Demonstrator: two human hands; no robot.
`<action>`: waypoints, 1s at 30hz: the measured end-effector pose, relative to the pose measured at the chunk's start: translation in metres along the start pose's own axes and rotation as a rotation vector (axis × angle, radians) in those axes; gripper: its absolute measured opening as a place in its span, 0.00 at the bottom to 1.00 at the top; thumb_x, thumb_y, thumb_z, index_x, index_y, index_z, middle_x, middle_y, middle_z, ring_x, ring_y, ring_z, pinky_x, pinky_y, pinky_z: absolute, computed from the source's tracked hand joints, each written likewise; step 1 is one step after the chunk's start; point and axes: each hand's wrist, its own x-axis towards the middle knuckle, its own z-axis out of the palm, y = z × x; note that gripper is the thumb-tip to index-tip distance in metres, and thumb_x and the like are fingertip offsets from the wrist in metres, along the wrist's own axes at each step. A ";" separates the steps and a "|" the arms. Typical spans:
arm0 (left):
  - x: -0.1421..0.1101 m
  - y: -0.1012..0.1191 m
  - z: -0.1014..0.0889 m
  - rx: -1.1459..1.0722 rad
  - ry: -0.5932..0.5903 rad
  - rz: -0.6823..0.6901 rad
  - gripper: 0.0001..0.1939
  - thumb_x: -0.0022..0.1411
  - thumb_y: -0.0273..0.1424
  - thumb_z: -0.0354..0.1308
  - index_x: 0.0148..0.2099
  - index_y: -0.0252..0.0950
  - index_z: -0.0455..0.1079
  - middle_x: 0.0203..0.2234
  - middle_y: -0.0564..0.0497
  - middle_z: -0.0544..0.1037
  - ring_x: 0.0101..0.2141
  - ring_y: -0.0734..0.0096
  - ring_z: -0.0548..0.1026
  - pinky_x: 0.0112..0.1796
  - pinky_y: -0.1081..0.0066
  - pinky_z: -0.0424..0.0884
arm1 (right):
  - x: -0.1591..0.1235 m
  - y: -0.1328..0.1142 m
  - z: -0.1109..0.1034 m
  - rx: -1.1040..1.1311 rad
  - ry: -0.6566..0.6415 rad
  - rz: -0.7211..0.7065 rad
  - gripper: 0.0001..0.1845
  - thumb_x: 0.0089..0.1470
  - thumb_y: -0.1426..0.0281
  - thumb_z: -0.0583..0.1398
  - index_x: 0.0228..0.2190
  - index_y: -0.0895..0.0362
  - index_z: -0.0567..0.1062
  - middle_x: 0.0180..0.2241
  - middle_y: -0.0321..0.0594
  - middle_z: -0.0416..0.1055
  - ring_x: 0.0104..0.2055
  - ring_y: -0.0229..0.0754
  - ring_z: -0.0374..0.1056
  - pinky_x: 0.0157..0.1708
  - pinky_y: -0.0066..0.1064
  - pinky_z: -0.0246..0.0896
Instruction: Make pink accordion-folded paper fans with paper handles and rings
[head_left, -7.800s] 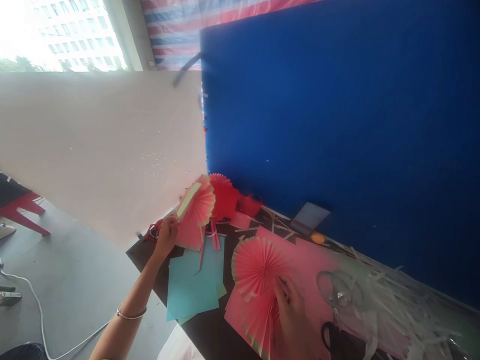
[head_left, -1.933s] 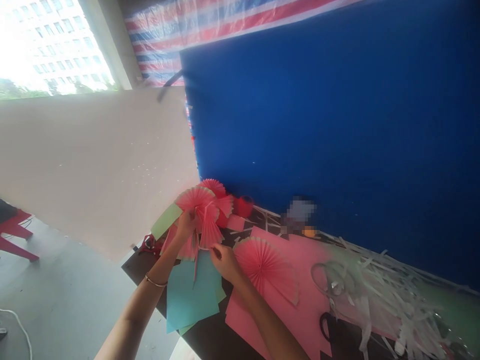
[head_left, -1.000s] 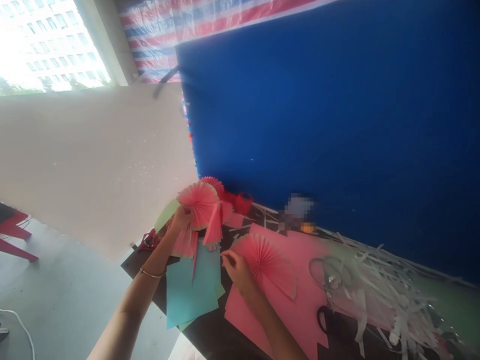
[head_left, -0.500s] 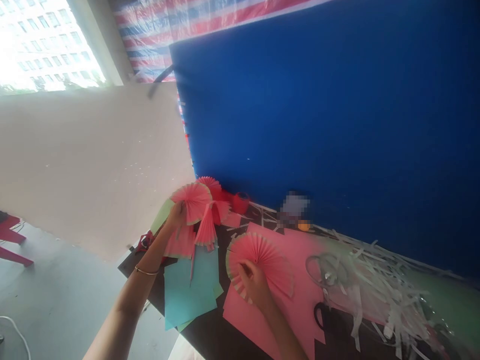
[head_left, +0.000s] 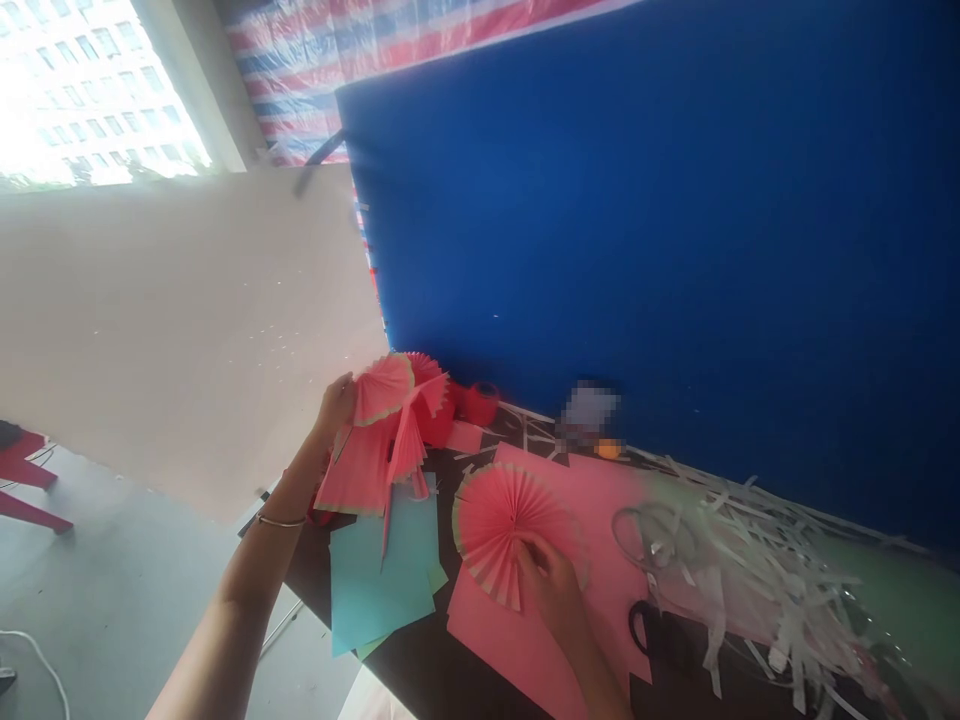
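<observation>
My left hand (head_left: 337, 402), with a bracelet at its wrist, is closed on the edge of a pink pleated paper fan (head_left: 384, 388) with a pale green rim. It holds this fan up over the far left corner of the dark table (head_left: 307, 570). Behind and beside it are more pink pleated pieces (head_left: 407, 445) and a flat pink sheet (head_left: 360, 465). My right hand (head_left: 553, 580) pinches the lower edge of another pink pleated fan (head_left: 499, 515), spread almost into a full disc on large pink sheets (head_left: 525, 660). Its fingertips are partly hidden.
Blue sheets (head_left: 382, 590) lie between my arms. A red tape roll (head_left: 484, 400), a blurred-out object (head_left: 591, 412) and an orange item (head_left: 609, 449) sit along the blue panel (head_left: 637, 230). White paper strips (head_left: 772, 570) and a black handle (head_left: 639, 628) are at right.
My left hand has shifted left and up, turning its fan. My right hand has left the left-hand pieces and moved onto the disc, drawing its lower pleats further round to the right.
</observation>
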 end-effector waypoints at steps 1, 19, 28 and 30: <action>0.002 0.000 0.001 0.024 -0.001 0.008 0.14 0.56 0.31 0.45 0.40 0.33 0.68 0.28 0.50 0.75 0.30 0.69 0.71 0.30 0.73 0.66 | -0.001 0.001 -0.002 0.000 0.014 0.005 0.16 0.49 0.58 0.56 0.32 0.57 0.74 0.32 0.43 0.73 0.35 0.45 0.67 0.38 0.35 0.61; -0.019 -0.049 0.045 0.406 -0.052 0.246 0.14 0.53 0.29 0.51 0.41 0.37 0.73 0.35 0.45 0.77 0.40 0.59 0.71 0.40 0.65 0.65 | -0.016 0.011 -0.019 0.042 0.120 -0.010 0.17 0.47 0.55 0.58 0.26 0.57 0.73 0.23 0.38 0.69 0.27 0.41 0.64 0.28 0.29 0.59; -0.023 -0.052 0.044 0.456 0.052 0.189 0.18 0.60 0.36 0.45 0.39 0.34 0.75 0.39 0.44 0.74 0.40 0.62 0.70 0.40 0.67 0.66 | -0.022 0.014 -0.032 0.019 0.207 0.026 0.22 0.43 0.52 0.59 0.28 0.58 0.74 0.23 0.40 0.71 0.27 0.42 0.66 0.27 0.29 0.60; -0.024 -0.053 0.042 0.482 0.046 0.172 0.19 0.60 0.39 0.45 0.38 0.36 0.75 0.38 0.44 0.74 0.40 0.61 0.70 0.40 0.66 0.65 | -0.022 0.018 -0.034 0.018 0.209 0.031 0.22 0.43 0.51 0.59 0.29 0.58 0.74 0.23 0.40 0.71 0.27 0.42 0.66 0.28 0.29 0.61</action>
